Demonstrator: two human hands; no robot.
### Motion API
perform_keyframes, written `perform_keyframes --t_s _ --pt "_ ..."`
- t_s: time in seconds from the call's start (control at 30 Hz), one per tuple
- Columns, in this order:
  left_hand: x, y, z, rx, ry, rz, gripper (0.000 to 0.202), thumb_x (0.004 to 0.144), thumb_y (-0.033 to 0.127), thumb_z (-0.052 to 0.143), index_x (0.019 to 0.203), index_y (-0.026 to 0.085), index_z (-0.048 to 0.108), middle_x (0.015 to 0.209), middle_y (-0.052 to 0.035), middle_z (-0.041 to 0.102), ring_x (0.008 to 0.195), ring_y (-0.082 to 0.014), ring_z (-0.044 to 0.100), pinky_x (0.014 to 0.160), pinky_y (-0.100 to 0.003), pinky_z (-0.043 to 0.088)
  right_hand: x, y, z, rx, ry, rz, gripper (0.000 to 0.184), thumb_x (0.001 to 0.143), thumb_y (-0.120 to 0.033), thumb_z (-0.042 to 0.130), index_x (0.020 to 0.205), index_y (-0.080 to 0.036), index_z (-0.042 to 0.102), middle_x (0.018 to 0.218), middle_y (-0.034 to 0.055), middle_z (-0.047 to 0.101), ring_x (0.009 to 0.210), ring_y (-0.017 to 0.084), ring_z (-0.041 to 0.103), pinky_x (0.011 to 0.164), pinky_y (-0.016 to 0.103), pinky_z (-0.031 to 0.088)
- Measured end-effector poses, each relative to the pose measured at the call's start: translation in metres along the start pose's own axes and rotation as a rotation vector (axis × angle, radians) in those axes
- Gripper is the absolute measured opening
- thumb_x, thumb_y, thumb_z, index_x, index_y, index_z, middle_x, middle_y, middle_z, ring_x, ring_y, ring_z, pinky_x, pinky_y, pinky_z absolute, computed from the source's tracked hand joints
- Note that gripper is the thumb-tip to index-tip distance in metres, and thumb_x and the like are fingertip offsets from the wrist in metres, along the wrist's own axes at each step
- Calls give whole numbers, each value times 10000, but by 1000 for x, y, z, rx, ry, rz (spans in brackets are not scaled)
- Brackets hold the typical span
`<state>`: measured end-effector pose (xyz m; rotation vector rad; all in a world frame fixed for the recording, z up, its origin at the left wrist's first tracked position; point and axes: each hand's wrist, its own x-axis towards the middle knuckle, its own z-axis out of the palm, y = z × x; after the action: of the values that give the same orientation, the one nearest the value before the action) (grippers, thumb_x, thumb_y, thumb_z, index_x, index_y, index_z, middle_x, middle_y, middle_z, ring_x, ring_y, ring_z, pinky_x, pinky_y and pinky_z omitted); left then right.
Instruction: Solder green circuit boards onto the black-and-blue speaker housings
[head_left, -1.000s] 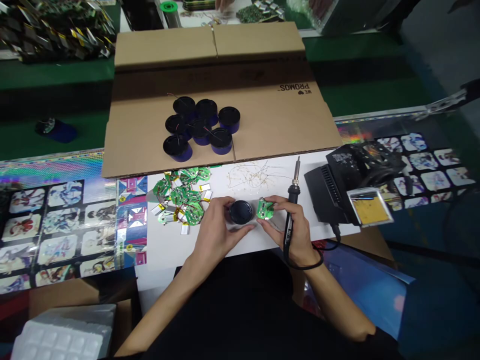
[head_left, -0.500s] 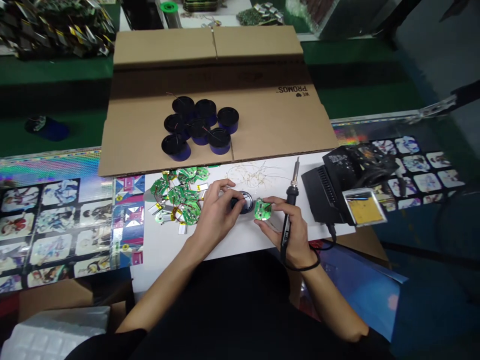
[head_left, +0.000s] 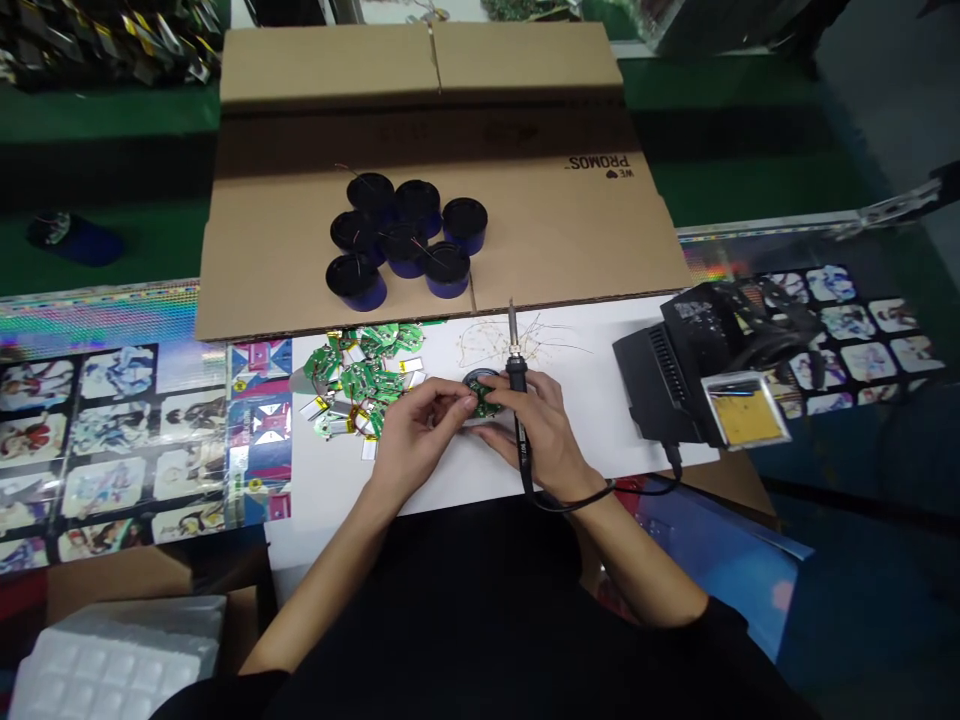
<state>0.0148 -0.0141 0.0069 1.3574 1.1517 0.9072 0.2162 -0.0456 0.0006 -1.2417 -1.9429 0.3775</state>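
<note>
7 dark cups (head_left: 405, 254) stand in a close cluster on a flat cardboard sheet (head_left: 570, 230), rims up, black inside and blue outside, with thin wires rising from some of them. The cardboard lies beyond a white counter (head_left: 442, 490), and its printed lettering reads upside down from here.

On the counter, between the person's 2 hands, is 1 more black cup (head_left: 478, 376), open side up. A green circuit board (head_left: 489, 404) sits over its mouth, partly hidden by fingers; I cannot tell how far in it goes. The left hand (head_left: 420, 432) has thumb and forefinger brought together at the board's left edge; whether they pinch it or only press is unclear. The right hand (head_left: 546, 432) grasps a soldering iron (head_left: 517, 390), tip pointing away from the body, while its forefinger reaches to the board's right side. A black cable (head_left: 637, 489) runs from the iron's handle past the right wrist to a black station (head_left: 660, 385) at the right, with a yellow sponge (head_left: 747, 417) in a tray just beside it.

Left of the hands lies a heap of green boards (head_left: 367, 382) with silvery battery packs among them. Loose thin wires (head_left: 536, 343) are scattered near the iron's tip.
</note>
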Motion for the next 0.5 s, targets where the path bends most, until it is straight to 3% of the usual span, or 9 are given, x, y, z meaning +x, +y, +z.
perform_keyframes --t_s 0.07,0.23,0.5 --pt "2 2 -1 36 -10 37 197 993 408 765 992 212 775 945 -43 760 805 -164 669 727 -280 515 1 -3 -2 95 29 68 413 939 -228 804 1292 -292 599 1402 103 754 1287 311 661 1076 563 563" --pt "6 9 -1 118 -46 144 168 1007 380 749 964 219 772 903 -42 745 761 -160 625 679 -290 489 9 -11 -1 390 191 271 286 967 -185 733 1174 -301 575 1108 36 790 1107 237 761 1029 496 615" --pt "6 14 -1 193 -53 214 126 1006 332 748 956 216 757 849 -18 736 754 -153 622 729 -298 514 21 -15 5 574 232 365 302 934 -210 809 1129 -289 592 995 -7 753 956 183 794 942 405 657"
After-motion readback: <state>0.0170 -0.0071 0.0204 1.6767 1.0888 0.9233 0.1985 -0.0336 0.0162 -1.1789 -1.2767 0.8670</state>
